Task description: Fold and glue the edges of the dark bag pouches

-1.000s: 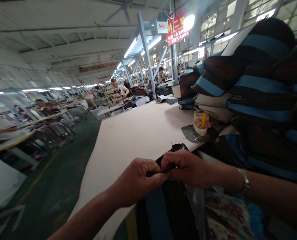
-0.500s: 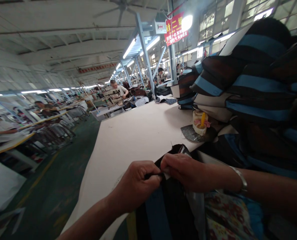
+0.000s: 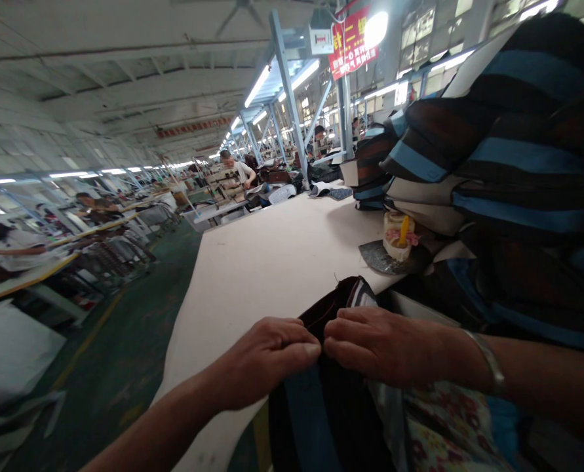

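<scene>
A dark fabric piece with a blue stripe (image 3: 309,419), which looks like part of a bag, hangs at the near edge of the table in front of me. My left hand (image 3: 272,357) pinches its upper edge between thumb and fingers. Close beside it, my right hand (image 3: 375,341) has its fingers closed on the same edge. Above the hands the fabric's open top shows a dark lining and a pale, striped scrap at its right corner. What lies under the fingertips is hidden.
A pale worktable (image 3: 252,262) stretches ahead. On its right stands a small pot (image 3: 394,242) with a yellow handle, on a dark plate (image 3: 370,254). Stacked striped bags (image 3: 532,157) rise at the right. A co-worker (image 3: 240,172) sits beyond the table; a green floor aisle (image 3: 139,314) runs left.
My hands have shifted slightly, and the fabric's top edge now shows more openly above them. The small white piece seen by my right fingertips is no longer visible. The view has turned a little.
</scene>
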`<state>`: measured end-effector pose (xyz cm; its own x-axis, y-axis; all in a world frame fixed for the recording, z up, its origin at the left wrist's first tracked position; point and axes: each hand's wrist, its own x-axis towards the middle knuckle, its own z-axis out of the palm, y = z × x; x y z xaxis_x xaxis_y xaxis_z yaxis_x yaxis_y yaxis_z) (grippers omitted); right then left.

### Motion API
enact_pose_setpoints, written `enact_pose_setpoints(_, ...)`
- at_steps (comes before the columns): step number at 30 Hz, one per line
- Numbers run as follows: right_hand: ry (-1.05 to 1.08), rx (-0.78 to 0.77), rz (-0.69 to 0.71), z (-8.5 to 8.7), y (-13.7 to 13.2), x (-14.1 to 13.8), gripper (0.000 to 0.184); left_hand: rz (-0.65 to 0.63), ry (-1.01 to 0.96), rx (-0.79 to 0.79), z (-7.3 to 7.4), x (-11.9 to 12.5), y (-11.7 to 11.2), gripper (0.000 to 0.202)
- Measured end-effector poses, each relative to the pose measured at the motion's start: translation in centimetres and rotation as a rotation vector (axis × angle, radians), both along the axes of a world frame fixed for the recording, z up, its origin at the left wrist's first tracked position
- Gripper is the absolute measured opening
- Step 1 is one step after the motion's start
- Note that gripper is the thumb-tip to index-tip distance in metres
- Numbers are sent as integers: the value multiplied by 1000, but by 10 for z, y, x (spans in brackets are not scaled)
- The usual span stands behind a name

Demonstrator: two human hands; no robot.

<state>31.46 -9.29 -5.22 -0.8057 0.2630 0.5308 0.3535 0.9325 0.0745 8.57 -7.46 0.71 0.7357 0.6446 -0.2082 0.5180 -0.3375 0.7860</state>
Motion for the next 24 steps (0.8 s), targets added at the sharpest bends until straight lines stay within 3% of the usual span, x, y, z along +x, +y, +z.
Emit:
enact_pose_setpoints(3,-76,138,13,5,-1,3,18,4,8,-110,1,0,5,43)
enact_pose_setpoints(6,-102,136,17,0,-3,6,19,-45,63,-50,-2,3,5,36)
enact_pose_setpoints(8,-13,-41,49,-5,-4,8,20,-53,77,24,-4,5,1,26)
enact_pose_setpoints(11,312,-533,39,-6,-3,11,21,-31,45,156,-5,8,-6,18)
enact_pose_setpoints(13,411,-769,-13,1,0,10,21,-30,8,248,-7,10,-11,18)
enact_pose_setpoints(15,305,-847,36,10,6,8,20,-31,-13,337,-10,12,-15,21)
enact_pose_setpoints(18,199,-868,232,15,14,3,26,-27,-26,404,-12,12,-17,26)
enact_pose_setpoints(20,245,-873,293,11,16,2,31,-15,-8,322,-11,8,-13,26)
enact_pose_setpoints(24,288,-861,256,1,13,3,30,-33,3,52,-2,-6,4,34)
